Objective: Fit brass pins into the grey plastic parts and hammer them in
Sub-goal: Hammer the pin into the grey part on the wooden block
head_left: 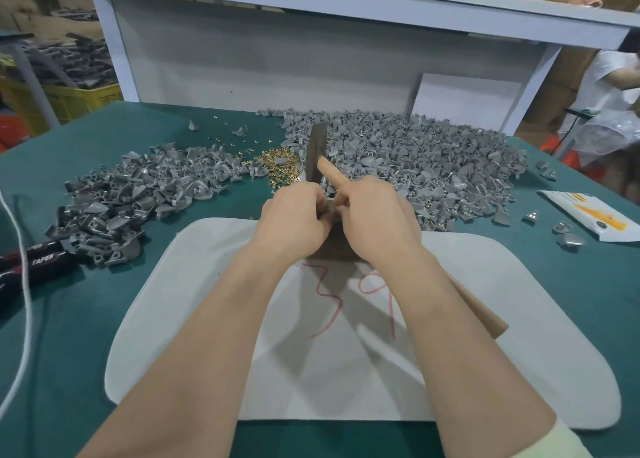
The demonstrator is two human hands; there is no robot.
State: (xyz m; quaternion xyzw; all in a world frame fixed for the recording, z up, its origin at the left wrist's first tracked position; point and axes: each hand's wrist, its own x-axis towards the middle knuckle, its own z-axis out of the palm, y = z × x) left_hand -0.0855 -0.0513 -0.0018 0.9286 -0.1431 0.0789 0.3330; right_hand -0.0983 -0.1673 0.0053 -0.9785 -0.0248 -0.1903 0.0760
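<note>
White pad (207, 319) nearest. At far edge: left hand (294, 220), right hand (374, 218) together, both pinching grey part (330, 204). Brass pins (277, 166) beyond pad. Risk: pin seated crooked would bend when hammered.

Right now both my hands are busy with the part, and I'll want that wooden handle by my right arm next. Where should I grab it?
Take the wooden handle at its free end, coming in from the right. That end sticks out clear over the white mat, while the rest runs up under the right hand and is hidden there.
</note>
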